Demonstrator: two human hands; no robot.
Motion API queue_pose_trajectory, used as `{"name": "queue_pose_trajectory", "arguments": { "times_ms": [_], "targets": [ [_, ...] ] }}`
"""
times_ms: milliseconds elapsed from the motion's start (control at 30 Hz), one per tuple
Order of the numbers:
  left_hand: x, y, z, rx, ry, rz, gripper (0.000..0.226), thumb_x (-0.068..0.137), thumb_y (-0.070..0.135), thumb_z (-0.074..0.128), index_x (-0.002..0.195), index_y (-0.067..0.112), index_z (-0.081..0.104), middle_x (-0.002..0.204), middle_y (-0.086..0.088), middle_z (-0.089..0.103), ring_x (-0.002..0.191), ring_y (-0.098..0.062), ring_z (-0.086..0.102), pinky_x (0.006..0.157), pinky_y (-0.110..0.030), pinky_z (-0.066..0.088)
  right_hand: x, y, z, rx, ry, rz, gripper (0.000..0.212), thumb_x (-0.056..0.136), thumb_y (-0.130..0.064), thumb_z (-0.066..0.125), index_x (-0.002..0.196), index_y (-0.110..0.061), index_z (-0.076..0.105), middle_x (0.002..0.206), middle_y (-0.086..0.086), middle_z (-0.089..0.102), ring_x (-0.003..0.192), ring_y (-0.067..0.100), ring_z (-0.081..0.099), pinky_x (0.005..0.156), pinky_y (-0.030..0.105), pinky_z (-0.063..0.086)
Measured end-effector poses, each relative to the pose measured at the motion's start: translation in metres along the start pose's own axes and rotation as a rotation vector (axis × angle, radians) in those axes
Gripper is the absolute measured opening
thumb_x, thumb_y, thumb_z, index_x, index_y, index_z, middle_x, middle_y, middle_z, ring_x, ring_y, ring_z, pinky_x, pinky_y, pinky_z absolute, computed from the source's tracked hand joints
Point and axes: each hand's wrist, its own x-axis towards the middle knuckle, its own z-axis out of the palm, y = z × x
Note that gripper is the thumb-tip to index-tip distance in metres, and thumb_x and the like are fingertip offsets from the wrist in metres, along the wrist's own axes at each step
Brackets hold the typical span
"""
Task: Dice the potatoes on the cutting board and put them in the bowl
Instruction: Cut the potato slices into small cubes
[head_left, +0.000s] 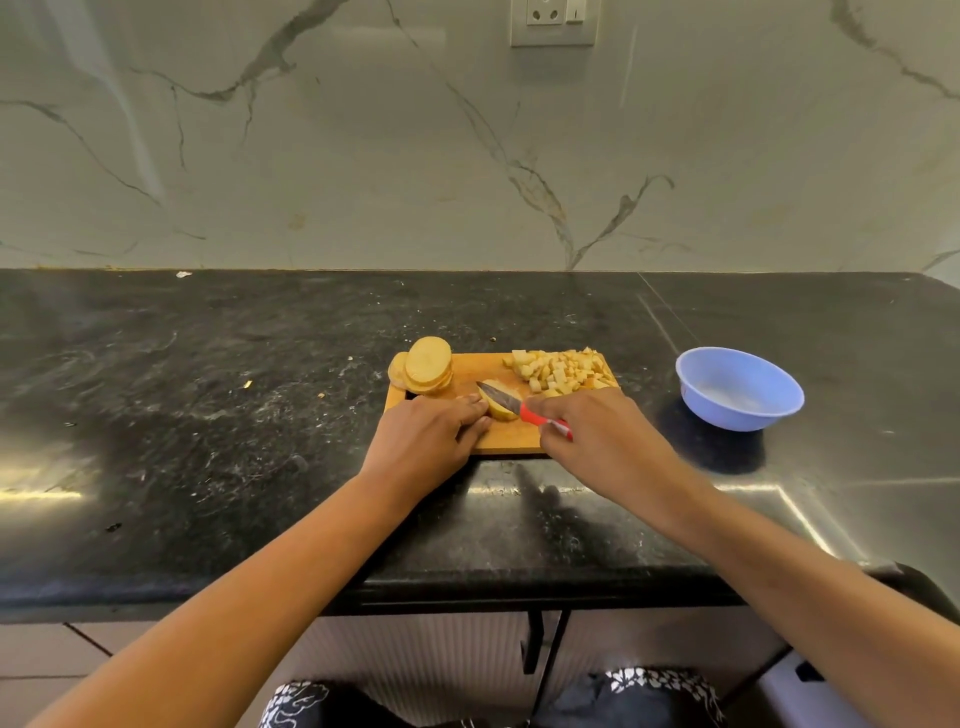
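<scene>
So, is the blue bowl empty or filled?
Empty: the blue bowl shows only its bare inside; the diced potato lies piled on the cutting board.

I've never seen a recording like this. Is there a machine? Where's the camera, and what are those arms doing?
No machine: these are a person's two bare arms. The single picture comes from a wide-angle camera worn on the head, looking down. On the dark counter lies a wooden cutting board with a stack of potato slices and a pile of diced potato. The right hand grips a red-handled knife; the left hand holds a potato piece under the blade. The blue bowl to the right holds no potato yet.
</scene>
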Motion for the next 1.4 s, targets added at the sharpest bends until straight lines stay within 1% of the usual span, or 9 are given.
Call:
{"name": "queue_pose_trajectory", "arguments": {
  "times_ms": [133,267,400,500,667,933,1100,1300,1400],
  "targets": [
    [0.0,0.0,0.0,0.016,-0.01,0.0,0.035,0.098,0.04,0.046,0.128,0.029,0.059,0.131,0.014,0.057,0.116,-0.006,0.056,0.078,-0.019,0.041,0.001,-0.003,0.002,-0.02,0.0,-0.007,0.04,0.093,-0.015,0.046,0.132,-0.023,0.056,0.106,0.003,0.071,0.082,0.014,0.061,0.07,0.024,0.04],
    [0.0,0.0,0.001,0.009,-0.019,0.008,0.034,0.097,0.038,0.047,0.128,0.028,0.06,0.131,0.012,0.057,0.117,-0.008,0.056,0.08,-0.024,0.046,0.008,-0.004,0.01,-0.07,-0.014,-0.01,0.037,0.093,-0.014,0.044,0.125,-0.019,0.061,0.09,0.006,0.068,0.069,0.014,0.049,0.06,0.028,0.036],
    [0.0,0.001,0.001,0.025,-0.041,0.034,0.036,0.099,0.037,0.045,0.129,0.023,0.06,0.133,0.007,0.057,0.121,-0.011,0.055,0.084,-0.029,0.047,0.017,-0.008,0.019,-0.115,-0.031,-0.041,0.035,0.094,-0.015,0.044,0.125,-0.016,0.06,0.09,0.005,0.064,0.075,0.016,0.048,0.065,0.027,0.038],
    [0.0,0.002,0.001,0.049,-0.056,0.046,0.039,0.1,0.039,0.041,0.131,0.022,0.058,0.135,0.006,0.055,0.124,-0.011,0.052,0.087,-0.03,0.048,0.012,-0.007,0.022,-0.135,-0.021,-0.054,0.034,0.094,-0.015,0.043,0.125,-0.016,0.058,0.08,0.001,0.052,0.074,0.016,0.046,0.066,0.028,0.04],
    [0.0,0.004,0.001,0.078,-0.073,0.068,0.042,0.101,0.042,0.036,0.137,0.026,0.05,0.14,0.01,0.049,0.129,-0.003,0.044,0.091,-0.024,0.043,0.003,-0.006,0.024,-0.162,-0.039,-0.06,0.046,0.099,-0.018,0.04,0.144,-0.017,0.037,0.092,0.004,0.057,0.082,0.019,0.053,0.066,0.028,0.038],
    [-0.001,0.003,0.002,0.053,-0.046,0.088,0.04,0.1,0.039,0.04,0.135,0.024,0.053,0.14,0.008,0.05,0.125,-0.009,0.051,0.086,-0.029,0.048,-0.006,-0.011,0.036,-0.21,-0.025,-0.024,0.051,0.099,-0.02,0.04,0.148,-0.014,0.027,0.119,0.007,0.058,0.105,0.024,0.056,0.081,0.033,0.046],
    [-0.001,0.002,0.003,0.032,-0.055,0.117,0.044,0.099,0.039,0.037,0.133,0.019,0.055,0.138,0.003,0.052,0.127,-0.011,0.049,0.092,-0.034,0.05,-0.006,-0.01,0.034,-0.197,-0.037,-0.015,0.051,0.099,-0.021,0.039,0.149,-0.015,0.026,0.121,0.007,0.057,0.108,0.024,0.054,0.08,0.032,0.044],
    [-0.003,0.007,-0.003,0.073,-0.065,0.157,0.043,0.102,0.036,0.035,0.141,0.022,0.045,0.146,0.01,0.042,0.134,-0.003,0.037,0.098,-0.021,0.038,-0.012,-0.008,0.03,-0.191,-0.052,-0.034,0.05,0.099,-0.02,0.039,0.148,-0.015,0.028,0.121,0.007,0.058,0.107,0.024,0.054,0.077,0.028,0.039],
    [-0.003,0.007,-0.004,0.078,-0.053,0.166,0.043,0.102,0.037,0.035,0.141,0.024,0.045,0.146,0.012,0.041,0.134,-0.001,0.037,0.095,-0.02,0.039,-0.018,-0.005,0.028,-0.183,-0.067,-0.034,0.05,0.1,-0.022,0.038,0.148,-0.015,0.028,0.115,0.008,0.06,0.101,0.024,0.056,0.077,0.032,0.042]
  ]
}}
